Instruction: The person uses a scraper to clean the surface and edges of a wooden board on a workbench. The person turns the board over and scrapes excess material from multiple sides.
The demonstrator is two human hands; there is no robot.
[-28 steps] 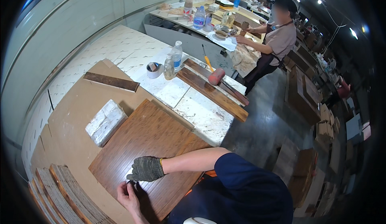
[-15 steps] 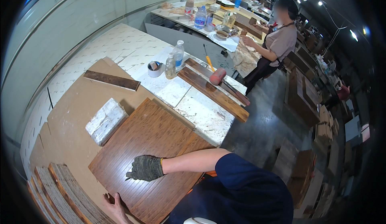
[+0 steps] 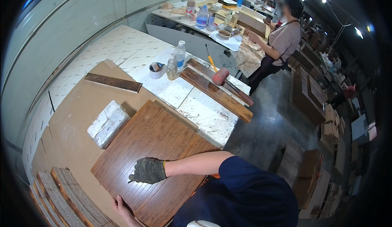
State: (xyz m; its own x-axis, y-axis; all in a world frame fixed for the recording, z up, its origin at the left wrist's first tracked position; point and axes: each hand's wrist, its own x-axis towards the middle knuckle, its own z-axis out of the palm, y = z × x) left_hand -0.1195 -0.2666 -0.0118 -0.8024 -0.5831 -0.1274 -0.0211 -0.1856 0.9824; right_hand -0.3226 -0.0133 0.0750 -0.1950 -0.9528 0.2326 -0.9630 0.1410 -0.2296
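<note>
A brown slatted wood panel (image 3: 157, 145) lies on a sheet of cardboard (image 3: 77, 108) on the workbench. My right hand (image 3: 148, 170), in a dark grey glove, rests on the panel's near half, fingers loosely bent, pressing down and holding nothing. The bare forearm reaches in from the right. My left hand (image 3: 121, 208) is bare and sits at the panel's near corner, fingers curled over its edge. Part of that hand is cut off by the lower edge of the view.
A white wrapped block (image 3: 107, 123) lies left of the panel, a dark plank (image 3: 114, 82) beyond it, stacked slats (image 3: 61, 194) at near left. Two bottles (image 3: 179, 56), a tape roll (image 3: 156, 70), a red mallet (image 3: 220, 76) and long planks (image 3: 216, 94) lie farther back. A co-worker (image 3: 281, 43) stands at another bench.
My left hand slid along the panel's near edge and now grips its corner. The gloved right hand has stayed in place on the panel.
</note>
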